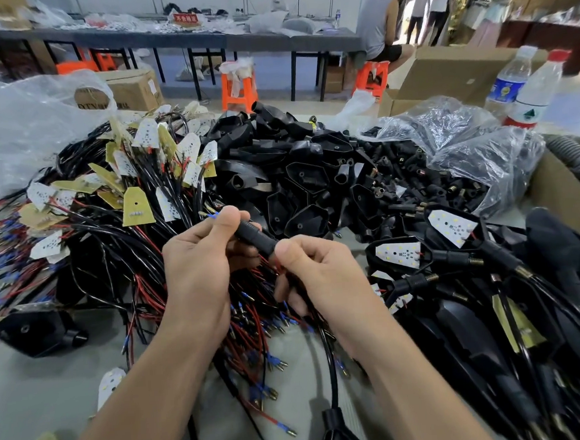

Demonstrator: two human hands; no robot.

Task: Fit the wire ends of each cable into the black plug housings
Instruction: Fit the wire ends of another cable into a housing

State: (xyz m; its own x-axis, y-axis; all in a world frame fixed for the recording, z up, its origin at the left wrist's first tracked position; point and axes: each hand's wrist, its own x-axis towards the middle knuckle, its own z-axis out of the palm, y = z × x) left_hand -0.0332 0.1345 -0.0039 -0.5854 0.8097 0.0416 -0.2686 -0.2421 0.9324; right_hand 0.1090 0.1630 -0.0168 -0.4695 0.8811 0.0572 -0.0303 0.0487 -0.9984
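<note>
Plug housing (256, 237) slanting upper-left to lower-right, gripped by left hand (195, 264), right hand (323, 276)

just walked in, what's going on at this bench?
A person is assembling by hand. The left hand grips the upper end of a black plug housing, where a blue wire end pokes out past the thumb; the right hand pinches its lower end. A tangle of unfitted cables lies to the left, loose black housings behind, and assembled units to the right.
</note>
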